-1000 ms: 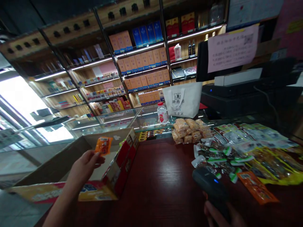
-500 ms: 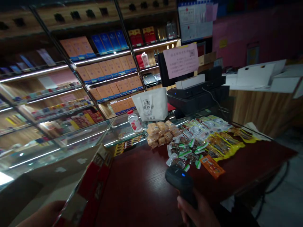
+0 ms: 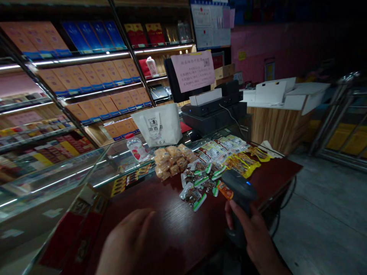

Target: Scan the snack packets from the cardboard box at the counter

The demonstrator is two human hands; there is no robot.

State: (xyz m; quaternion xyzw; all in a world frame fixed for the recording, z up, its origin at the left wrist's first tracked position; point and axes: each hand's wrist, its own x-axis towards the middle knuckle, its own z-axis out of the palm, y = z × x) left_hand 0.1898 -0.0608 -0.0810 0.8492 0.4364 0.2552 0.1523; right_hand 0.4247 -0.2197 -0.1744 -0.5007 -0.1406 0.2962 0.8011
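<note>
A black barcode scanner [image 3: 240, 187] with a small blue light is gripped by its handle in my right hand [image 3: 252, 229]. Its head hides part of an orange snack packet [image 3: 225, 190] behind it. My left hand [image 3: 126, 240] hovers blurred over the near left part of the dark red table [image 3: 169, 204], its fingers not clear enough to read. Beyond the hands lie several small clear packets with green edges [image 3: 197, 181], a heap of wrapped tan snacks [image 3: 172, 160], yellow packets [image 3: 243, 164] and a row of white-and-red packets [image 3: 220, 149].
At the left stands a cardboard box [image 3: 43, 225] with red sides. A white bag [image 3: 159, 126] and a red-capped bottle [image 3: 136, 148] stand on the glass counter. Behind is a monitor [image 3: 169, 78] with a pink notice [image 3: 193, 70]. Metal railings [image 3: 341, 118] are at the right.
My left hand has come away from the box's edge and over the table. The scanner has moved right and up with my right hand, now overlapping the orange packet. The view has turned right.
</note>
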